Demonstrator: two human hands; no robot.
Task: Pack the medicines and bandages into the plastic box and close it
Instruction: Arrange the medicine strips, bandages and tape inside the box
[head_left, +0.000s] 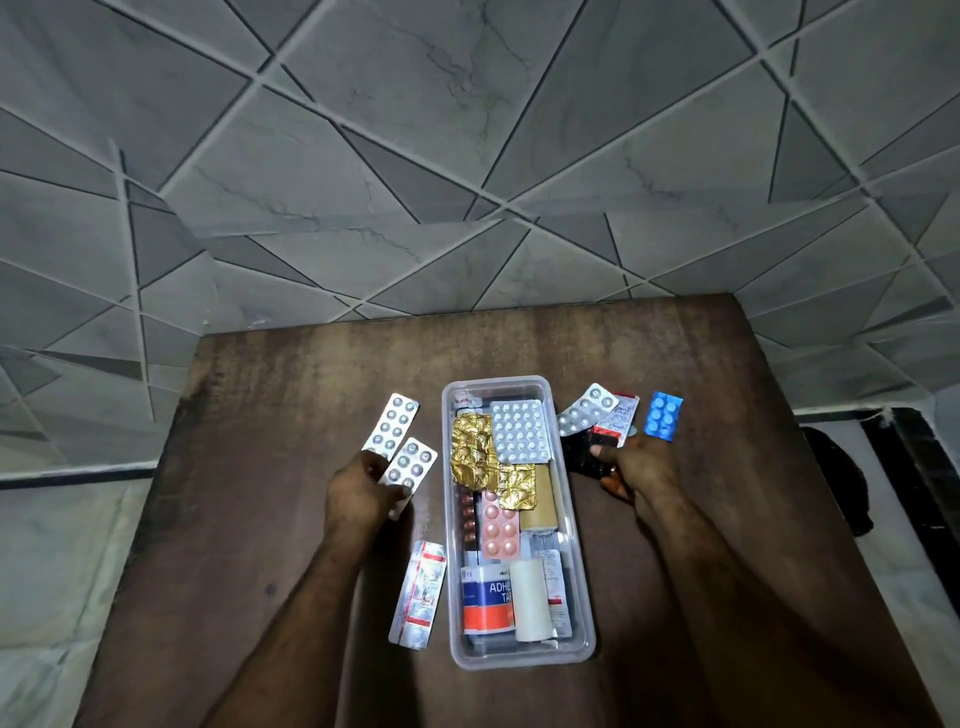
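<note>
A clear plastic box (448, 519) stands open in the middle of the brown table (270, 519), filled with pill strips, gold foil strips (472, 449), a pink strip (500, 525), an adhesive tape box (485, 603) and a white bandage roll (531, 600). My left hand (358, 499) grips two silver blister strips (410, 465), left of the box. My right hand (641, 467) holds a fan of strips right of the box: a silver one (587, 408), a red-printed one (618, 418), a dark one (584, 452) and a blue one (663, 415). No lid is visible.
A silver strip with red print (418, 595) lies on the table just left of the box. Grey tiled walls (467, 156) rise behind the table. A dark object (841, 478) sits on the floor beyond the table's right edge.
</note>
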